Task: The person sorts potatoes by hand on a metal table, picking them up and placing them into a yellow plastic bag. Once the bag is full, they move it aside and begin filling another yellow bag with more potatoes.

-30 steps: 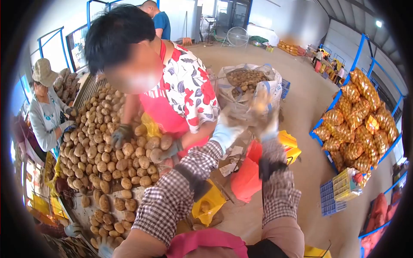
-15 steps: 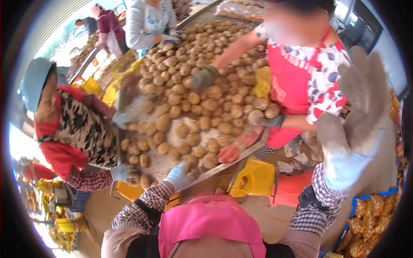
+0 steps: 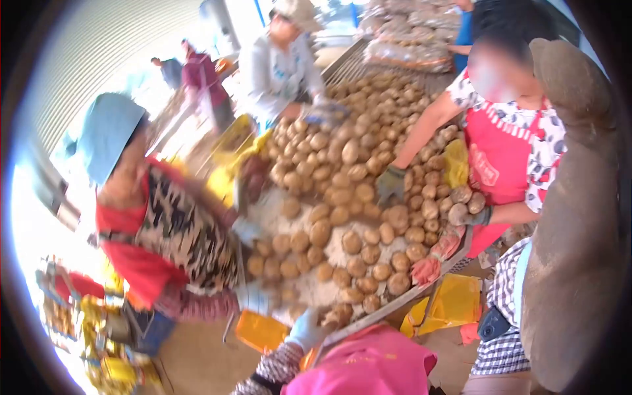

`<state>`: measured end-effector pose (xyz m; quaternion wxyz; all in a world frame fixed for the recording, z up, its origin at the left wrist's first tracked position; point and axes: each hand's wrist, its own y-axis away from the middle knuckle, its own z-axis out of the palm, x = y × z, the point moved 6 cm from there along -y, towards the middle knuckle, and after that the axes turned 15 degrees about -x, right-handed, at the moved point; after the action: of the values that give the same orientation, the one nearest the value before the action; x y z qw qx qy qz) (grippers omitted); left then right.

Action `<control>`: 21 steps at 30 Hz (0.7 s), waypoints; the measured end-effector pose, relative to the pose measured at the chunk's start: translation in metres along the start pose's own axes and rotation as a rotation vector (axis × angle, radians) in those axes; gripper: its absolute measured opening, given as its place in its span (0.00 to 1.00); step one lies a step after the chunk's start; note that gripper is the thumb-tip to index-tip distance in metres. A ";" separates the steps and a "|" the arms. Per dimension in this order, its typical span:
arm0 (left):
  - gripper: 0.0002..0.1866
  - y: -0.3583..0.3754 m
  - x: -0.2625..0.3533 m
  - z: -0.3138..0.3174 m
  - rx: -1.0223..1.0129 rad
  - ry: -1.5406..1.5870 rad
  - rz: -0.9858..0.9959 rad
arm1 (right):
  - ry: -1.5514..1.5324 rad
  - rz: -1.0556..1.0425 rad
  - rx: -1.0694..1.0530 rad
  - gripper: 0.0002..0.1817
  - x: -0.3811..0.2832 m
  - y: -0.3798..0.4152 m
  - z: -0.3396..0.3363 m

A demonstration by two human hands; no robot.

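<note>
My left hand (image 3: pixel 308 331), in a pale blue glove, is at the near edge of the sorting table, its fingers curled around a brown potato (image 3: pixel 337 316). My right hand (image 3: pixel 571 191), in a soiled grey-brown glove, is raised very close to the camera at the right side. Its fingers appear stretched out and nothing shows in it; part of it runs out of view. Many loose potatoes (image 3: pixel 355 266) are spread over the table, piled higher at the back.
Co-workers stand at the left (image 3: pixel 164 230), the back (image 3: pixel 280 72) and the right (image 3: pixel 503 151) of the table. Pink cloth (image 3: pixel 428 270) lies on the metal rim. Yellow containers (image 3: pixel 454 303) are below, and filled net bags (image 3: pixel 408 56) are at the back.
My view has turned left, so the table appears farther right. My raised right hand has come closer to the camera. My left hand stays at the table edge by the potatoes.
</note>
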<state>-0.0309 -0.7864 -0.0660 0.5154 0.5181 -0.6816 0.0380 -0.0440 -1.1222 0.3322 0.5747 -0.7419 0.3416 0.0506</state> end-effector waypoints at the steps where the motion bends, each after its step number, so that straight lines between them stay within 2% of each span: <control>1: 0.28 -0.008 0.000 -0.002 -0.023 0.006 -0.034 | 0.009 -0.006 -0.004 0.32 -0.002 -0.001 0.002; 2: 0.28 -0.008 0.002 -0.001 -0.055 0.027 -0.086 | 0.034 -0.012 -0.014 0.32 -0.003 -0.004 0.003; 4: 0.26 -0.014 0.018 -0.007 0.005 0.022 0.023 | 0.043 -0.001 -0.010 0.32 0.003 -0.007 0.009; 5: 0.23 -0.009 0.013 -0.007 0.056 -0.028 -0.003 | 0.045 0.004 -0.017 0.32 0.003 -0.010 0.013; 6: 0.24 -0.014 0.005 -0.004 0.031 0.095 -0.054 | 0.052 0.012 -0.016 0.32 0.005 -0.012 0.013; 8: 0.28 -0.018 -0.005 -0.004 -0.032 0.098 -0.141 | 0.045 0.041 -0.022 0.32 0.012 -0.019 0.016; 14: 0.27 -0.030 -0.016 -0.020 0.010 0.080 -0.115 | 0.011 0.084 -0.041 0.31 0.036 -0.028 0.018; 16: 0.26 -0.034 -0.013 -0.024 0.100 0.023 -0.121 | 0.010 0.092 -0.057 0.31 0.044 -0.031 0.023; 18: 0.26 -0.033 -0.014 -0.021 0.059 0.179 -0.181 | -0.007 0.097 -0.060 0.31 0.052 -0.037 0.024; 20: 0.26 -0.038 -0.010 -0.023 0.076 0.162 -0.110 | -0.013 0.099 -0.054 0.31 0.057 -0.041 0.025; 21: 0.26 -0.039 -0.010 -0.024 0.057 0.143 -0.156 | -0.010 0.097 -0.055 0.30 0.061 -0.042 0.026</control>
<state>0.0131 -0.7835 -0.0813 0.5492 0.5798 -0.5994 0.0540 0.0348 -1.1220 0.3296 0.5527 -0.7398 0.3727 0.0916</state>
